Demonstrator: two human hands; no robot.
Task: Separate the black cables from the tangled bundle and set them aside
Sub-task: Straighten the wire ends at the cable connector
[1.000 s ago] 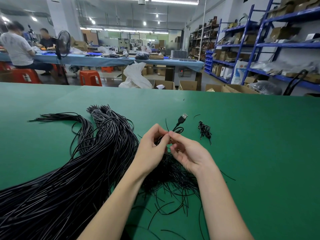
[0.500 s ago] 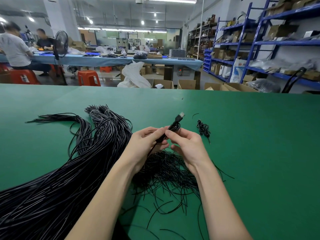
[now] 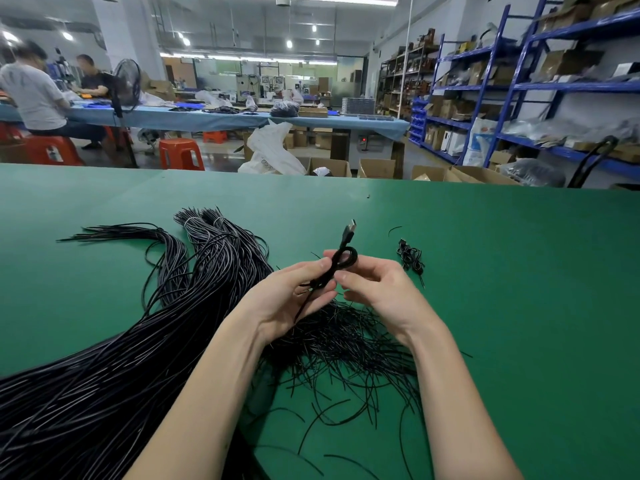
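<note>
Loose ties beside cable bundle

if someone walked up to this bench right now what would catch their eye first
Probably the big bundle of black cables sweeping across the left of the green table. Next, the two hands at centre: the left hand grips a black USB cable with its plug pointing up, and the right hand is close against it. Thin loose wires lie scattered beneath them.
</note>
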